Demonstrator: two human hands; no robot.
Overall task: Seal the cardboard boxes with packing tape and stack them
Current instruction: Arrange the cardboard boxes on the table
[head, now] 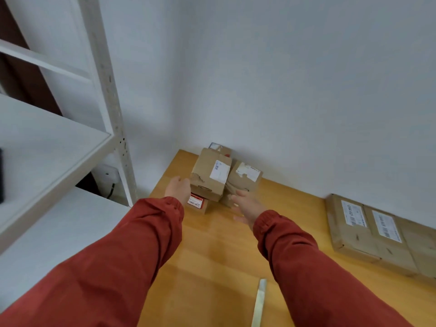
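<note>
A cardboard box (208, 175) with a white label sits on top of a small stack in the far left corner of the wooden table (212, 251). Beside it on the right stands a second box (245, 178) with a torn white label. Under the top box a smaller box (198, 204) with a red and white label peeks out. My left hand (178, 190) is at the left side of the top box with its fingers straight. My right hand (247, 206) hovers with spread fingers just in front of the right box, apart from it. Both sleeves are red.
A flat wide cardboard box (368, 232) with two barcode labels lies at the right along the wall. A pale strip (259, 300) lies on the table near the front. White metal shelving (59, 147) stands at the left. The white wall runs close behind the stack.
</note>
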